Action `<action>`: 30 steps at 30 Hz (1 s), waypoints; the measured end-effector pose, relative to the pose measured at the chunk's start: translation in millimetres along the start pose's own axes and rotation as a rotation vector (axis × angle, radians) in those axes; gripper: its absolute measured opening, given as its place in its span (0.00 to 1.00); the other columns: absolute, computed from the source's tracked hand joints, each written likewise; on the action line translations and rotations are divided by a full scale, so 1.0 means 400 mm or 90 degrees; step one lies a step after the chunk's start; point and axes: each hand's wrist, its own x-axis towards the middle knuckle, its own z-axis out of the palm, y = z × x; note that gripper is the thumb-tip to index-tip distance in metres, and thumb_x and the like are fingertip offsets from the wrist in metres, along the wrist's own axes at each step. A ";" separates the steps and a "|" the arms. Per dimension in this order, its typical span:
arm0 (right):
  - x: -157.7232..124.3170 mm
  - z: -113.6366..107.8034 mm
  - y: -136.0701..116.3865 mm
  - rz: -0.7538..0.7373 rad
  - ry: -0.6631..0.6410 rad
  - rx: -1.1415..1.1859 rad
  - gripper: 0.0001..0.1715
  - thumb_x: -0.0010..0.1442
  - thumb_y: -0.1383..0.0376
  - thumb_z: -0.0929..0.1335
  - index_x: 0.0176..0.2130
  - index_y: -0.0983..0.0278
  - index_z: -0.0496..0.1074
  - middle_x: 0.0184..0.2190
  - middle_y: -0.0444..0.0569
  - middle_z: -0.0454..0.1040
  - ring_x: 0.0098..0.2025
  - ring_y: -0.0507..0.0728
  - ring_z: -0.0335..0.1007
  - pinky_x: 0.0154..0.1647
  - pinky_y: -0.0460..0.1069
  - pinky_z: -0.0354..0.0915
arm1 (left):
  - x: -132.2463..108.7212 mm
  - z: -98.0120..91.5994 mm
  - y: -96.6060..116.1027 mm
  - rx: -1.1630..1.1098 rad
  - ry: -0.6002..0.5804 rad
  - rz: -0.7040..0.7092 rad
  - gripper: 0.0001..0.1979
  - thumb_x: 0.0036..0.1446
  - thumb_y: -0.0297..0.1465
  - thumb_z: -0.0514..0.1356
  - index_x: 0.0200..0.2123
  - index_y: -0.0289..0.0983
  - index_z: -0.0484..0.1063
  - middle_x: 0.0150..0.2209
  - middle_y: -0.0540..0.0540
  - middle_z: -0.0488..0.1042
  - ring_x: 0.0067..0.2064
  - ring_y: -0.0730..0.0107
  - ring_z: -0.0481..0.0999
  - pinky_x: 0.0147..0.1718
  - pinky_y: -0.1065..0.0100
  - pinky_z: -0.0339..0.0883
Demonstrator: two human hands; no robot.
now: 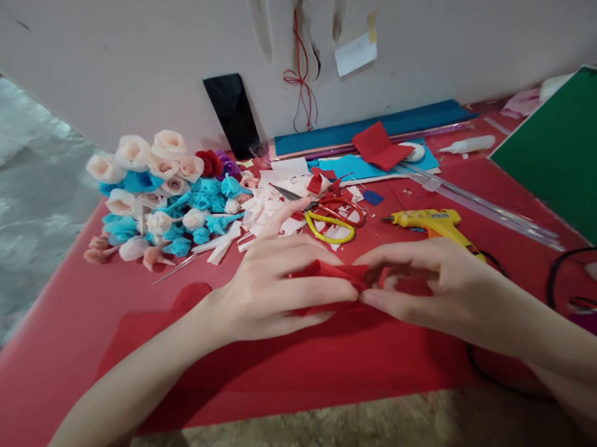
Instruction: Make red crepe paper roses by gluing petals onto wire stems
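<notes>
both hands [261,282] [449,282] pinch red paper [333,270], much of it hidden behind their fingers [317,293].

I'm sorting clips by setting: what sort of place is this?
Probably a craft workspace, judging by the paper-like flowers, the scissors and the yellow glue gun.

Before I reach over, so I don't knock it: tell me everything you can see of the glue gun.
The glue gun has a yellow body that looks like plastic, small dark markings, a dark nozzle and an orange part underneath, probably the trigger. It lies on the red table beyond the right hand, nozzle pointing left, handle slanting back toward the person. The hand hides part of the handle; nothing is seen gripping it. A black cord shows by the handle; any join is unclear.
</notes>
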 end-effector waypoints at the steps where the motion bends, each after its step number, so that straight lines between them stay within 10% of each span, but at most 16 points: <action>1: 0.000 0.001 0.000 0.001 0.001 -0.002 0.06 0.52 0.64 0.67 0.32 0.63 0.72 0.25 0.42 0.72 0.22 0.46 0.65 0.19 0.37 0.63 | -0.001 0.000 0.000 0.002 -0.003 -0.001 0.04 0.50 0.28 0.60 0.31 0.35 0.73 0.29 0.43 0.76 0.30 0.70 0.75 0.52 0.44 0.58; 11: -0.004 -0.004 -0.005 0.010 -0.004 0.006 0.05 0.51 0.65 0.67 0.28 0.64 0.72 0.22 0.43 0.72 0.22 0.48 0.67 0.19 0.38 0.63 | 0.002 -0.004 0.001 -0.021 -0.025 -0.005 0.08 0.54 0.28 0.58 0.38 0.32 0.70 0.32 0.44 0.74 0.35 0.73 0.74 0.38 0.67 0.72; 18: -0.004 -0.008 0.002 0.002 -0.020 -0.005 0.06 0.51 0.64 0.67 0.27 0.65 0.71 0.22 0.43 0.71 0.22 0.47 0.66 0.19 0.37 0.63 | 0.003 0.002 0.001 -0.003 0.000 0.012 0.05 0.54 0.29 0.58 0.31 0.37 0.74 0.30 0.47 0.75 0.31 0.74 0.75 0.54 0.50 0.60; 30: -0.004 -0.004 -0.009 -0.034 0.008 -0.042 0.05 0.50 0.63 0.69 0.30 0.63 0.70 0.25 0.40 0.72 0.27 0.47 0.68 0.23 0.38 0.64 | -0.001 -0.003 0.001 0.011 -0.004 -0.002 0.04 0.53 0.28 0.59 0.31 0.37 0.74 0.32 0.46 0.74 0.30 0.73 0.74 0.51 0.52 0.63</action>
